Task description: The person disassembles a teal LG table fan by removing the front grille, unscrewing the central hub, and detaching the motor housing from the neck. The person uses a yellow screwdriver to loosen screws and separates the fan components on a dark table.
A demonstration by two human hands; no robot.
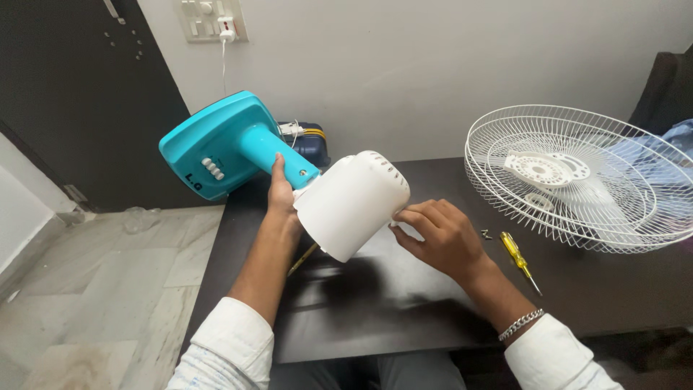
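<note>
Fan body (289,173) lies tilted over the table's (404,303) left edge, base beyond it. Fan guard (577,177) rests at the right edge; screwdriver (520,260) and screws (486,234) lie between, nearer the guard.

A dismantled table fan (289,170) lies tipped near the tabletop's (404,303) left edge: its white, slotted motor housing (350,204) points toward the front edge, its teal neck and square base (213,144) overhang the far-left corner.
</note>
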